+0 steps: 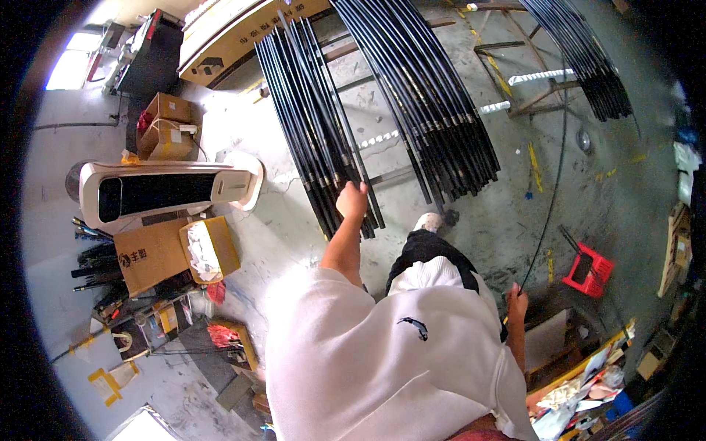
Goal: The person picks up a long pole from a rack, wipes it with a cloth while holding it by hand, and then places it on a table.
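My left hand (352, 200) is closed at the near ends of the left row of long black rods (309, 125). Its fingers wrap a rod there, though the fingertips are partly hidden. My right hand (518, 300), low at my right side, grips the lower end of a long thin black rod (550, 209). That rod rises, slightly bent, toward the far right rack. A wider row of black rods (419, 95) lies just right of the left row, with lighter bands near its near ends.
More rods (585, 62) rest on a metal rack (526, 99) at far right. A red basket (589, 270) stands on the floor beyond my right hand. To the left are a white floor-standing appliance (158, 192) and an opened cardboard box (209, 250). A long carton (243, 40) lies behind.
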`<action>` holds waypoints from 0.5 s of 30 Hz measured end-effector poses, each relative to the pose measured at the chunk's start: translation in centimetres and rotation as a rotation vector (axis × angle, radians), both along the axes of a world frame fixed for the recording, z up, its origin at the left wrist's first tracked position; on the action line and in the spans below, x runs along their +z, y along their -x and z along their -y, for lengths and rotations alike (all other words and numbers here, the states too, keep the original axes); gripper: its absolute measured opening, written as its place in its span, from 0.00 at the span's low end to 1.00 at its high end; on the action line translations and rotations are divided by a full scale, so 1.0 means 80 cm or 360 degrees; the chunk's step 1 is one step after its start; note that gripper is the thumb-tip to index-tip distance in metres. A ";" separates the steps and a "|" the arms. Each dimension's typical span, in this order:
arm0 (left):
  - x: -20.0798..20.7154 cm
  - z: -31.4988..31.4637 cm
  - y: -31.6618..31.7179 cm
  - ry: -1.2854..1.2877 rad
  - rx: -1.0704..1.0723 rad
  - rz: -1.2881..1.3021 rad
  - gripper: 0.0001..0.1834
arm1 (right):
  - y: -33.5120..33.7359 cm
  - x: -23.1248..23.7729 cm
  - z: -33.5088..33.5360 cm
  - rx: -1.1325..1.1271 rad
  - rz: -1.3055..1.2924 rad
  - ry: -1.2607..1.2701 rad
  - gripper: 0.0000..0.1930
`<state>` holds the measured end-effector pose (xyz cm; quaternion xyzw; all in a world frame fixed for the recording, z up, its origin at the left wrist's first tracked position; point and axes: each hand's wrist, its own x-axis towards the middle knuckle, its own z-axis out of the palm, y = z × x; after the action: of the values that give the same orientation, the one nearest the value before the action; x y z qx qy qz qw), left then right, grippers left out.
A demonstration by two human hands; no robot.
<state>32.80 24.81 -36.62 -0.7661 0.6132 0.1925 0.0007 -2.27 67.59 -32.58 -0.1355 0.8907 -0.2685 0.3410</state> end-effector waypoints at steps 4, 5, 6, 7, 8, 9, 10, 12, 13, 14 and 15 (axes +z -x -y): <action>-0.027 -0.016 0.004 -0.0070 -0.0016 -0.0006 0.22 | -0.001 0.028 0.013 -0.0026 -0.0078 -0.0040 0.23; -0.034 -0.020 0.003 -0.0070 -0.0018 -0.0010 0.23 | -0.004 0.046 0.024 -0.0058 0.0005 -0.0061 0.23; -0.042 -0.020 0.004 -0.0119 0.0002 -0.0015 0.22 | -0.005 0.056 0.029 -0.0091 0.0088 -0.0084 0.22; -0.046 -0.020 0.005 -0.0130 0.0028 -0.0011 0.22 | -0.001 0.052 0.023 -0.0082 0.0100 -0.0095 0.22; -0.049 -0.022 0.006 -0.0143 0.0051 -0.0007 0.22 | 0.001 0.051 0.017 -0.0075 0.0113 -0.0108 0.23; -0.052 -0.022 0.007 -0.0156 0.0073 -0.0002 0.22 | 0.003 0.050 0.011 -0.0069 0.0126 -0.0122 0.23; -0.053 -0.020 0.007 -0.0309 0.0088 -0.0020 0.23 | 0.004 0.048 0.005 -0.0055 0.0099 -0.0123 0.23; -0.055 -0.015 0.006 -0.0445 0.0250 0.0004 0.24 | -0.007 0.058 0.014 -0.0023 0.0060 -0.0119 0.23; -0.055 -0.013 0.006 -0.0513 0.0332 0.0017 0.25 | -0.007 0.060 0.015 -0.0009 0.0087 -0.0125 0.23; -0.046 -0.008 0.006 -0.0567 0.0347 -0.0004 0.28 | -0.009 0.062 0.018 -0.0006 0.0112 -0.0128 0.23; -0.046 -0.006 0.005 -0.0600 0.0382 0.0011 0.29 | -0.010 0.065 0.020 -0.0002 0.0137 -0.0131 0.24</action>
<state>32.38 25.25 -40.33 -0.8206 0.4707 0.2999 0.1230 -1.45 65.99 -27.41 -0.1092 0.8855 -0.2375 0.3842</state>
